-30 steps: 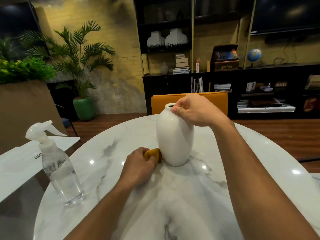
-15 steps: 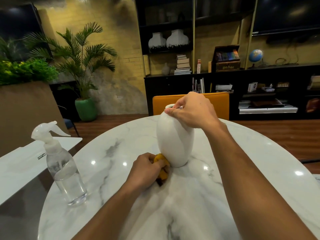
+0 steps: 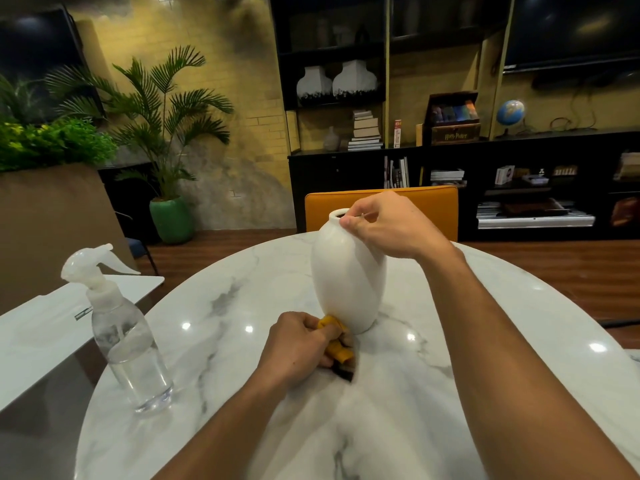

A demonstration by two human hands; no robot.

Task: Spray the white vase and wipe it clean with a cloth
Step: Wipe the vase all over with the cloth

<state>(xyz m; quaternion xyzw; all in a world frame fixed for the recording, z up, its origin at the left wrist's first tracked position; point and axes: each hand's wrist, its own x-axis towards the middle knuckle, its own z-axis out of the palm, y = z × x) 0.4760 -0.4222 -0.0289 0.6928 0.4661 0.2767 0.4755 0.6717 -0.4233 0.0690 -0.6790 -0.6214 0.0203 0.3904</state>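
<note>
Right hand point(image 3: 391, 225) pinching white vase point(image 3: 348, 275) rim, tilting it steady; left hand point(image 3: 298, 344) clenched on yellow cloth point(image 3: 334, 341), best pressed firmly around base.

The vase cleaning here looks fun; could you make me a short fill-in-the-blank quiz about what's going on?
1. The right hand grips the white vase at its ____.
2. The left hand presses a ____ coloured cloth against the vase's base.
3. The spray bottle stands on the marble table, held by ____ hand.

Missing words: rim; yellow; neither
</note>
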